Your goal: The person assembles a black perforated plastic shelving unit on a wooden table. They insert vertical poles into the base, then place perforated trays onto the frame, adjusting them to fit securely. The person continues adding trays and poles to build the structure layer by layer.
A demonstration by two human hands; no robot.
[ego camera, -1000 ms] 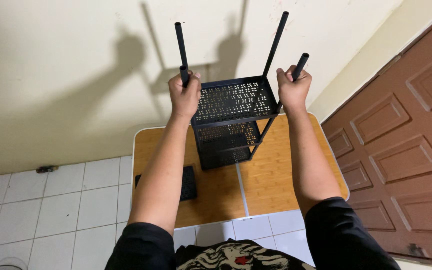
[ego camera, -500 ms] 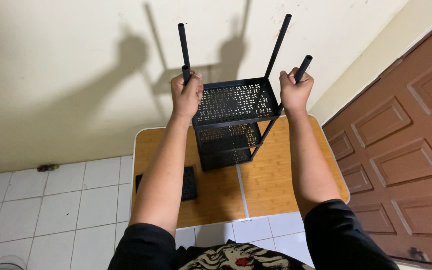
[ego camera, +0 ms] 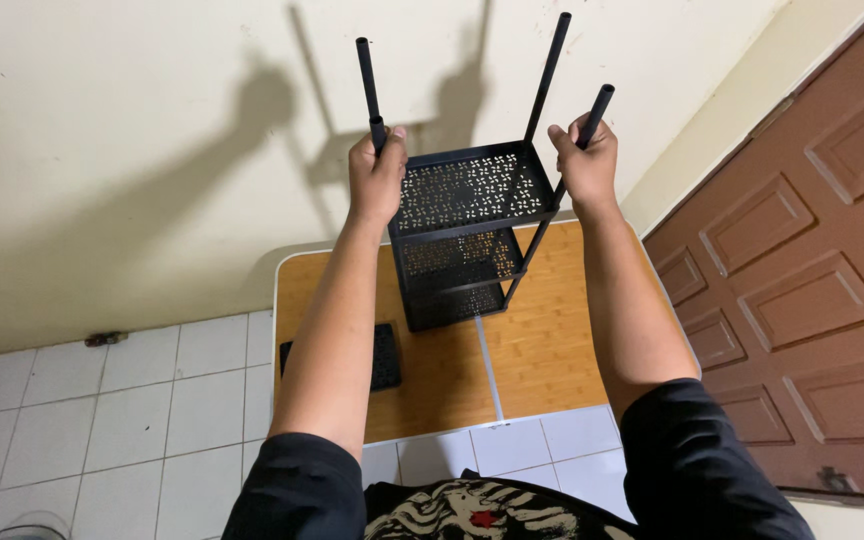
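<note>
You have a black metal rack (ego camera: 467,235) with three perforated shelves standing on the wooden worktop (ego camera: 542,345), its base near the worktop's far edge by the cream wall (ego camera: 152,130). Four black tube posts rise above the rack's top shelf. Your left hand (ego camera: 377,180) has its fingers closed around the near left post, just above the top shelf. Your right hand (ego camera: 585,165) has its fingers wrapped around the near right post (ego camera: 597,100), which tilts outward from the rack. The two far posts stand free behind your hands. A flat black perforated panel (ego camera: 384,357) lies on the worktop to the left of the rack, partly hidden by your left forearm. A brown panelled door (ego camera: 812,280) stands right of the rack, white floor tiles (ego camera: 102,400) left.
</note>
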